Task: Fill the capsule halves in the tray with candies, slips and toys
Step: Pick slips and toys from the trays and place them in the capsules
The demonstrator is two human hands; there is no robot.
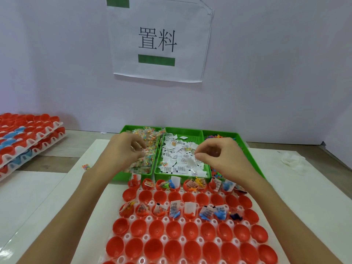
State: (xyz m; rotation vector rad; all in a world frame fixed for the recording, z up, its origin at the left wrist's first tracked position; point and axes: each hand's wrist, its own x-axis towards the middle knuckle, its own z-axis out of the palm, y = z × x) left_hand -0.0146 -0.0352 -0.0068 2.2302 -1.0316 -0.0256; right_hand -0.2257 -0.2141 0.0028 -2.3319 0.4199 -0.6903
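Left hand (pixel 122 149) pinches a candy packet (pixel 145 151) in the candy bin (pixel 141 127). Right hand (pixel 219 157) pinches a slip (pixel 191 162) above the slip bin (pixel 163 177). Probably stocking up for the empty capsule halves (pixel 172 233) in the tray (pixel 148 219) just below.

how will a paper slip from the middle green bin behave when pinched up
Probably very light and floppy: the slip pinched by the right hand droops beneath it. Neighbours may lift too, since they lie overlapping in the bin.
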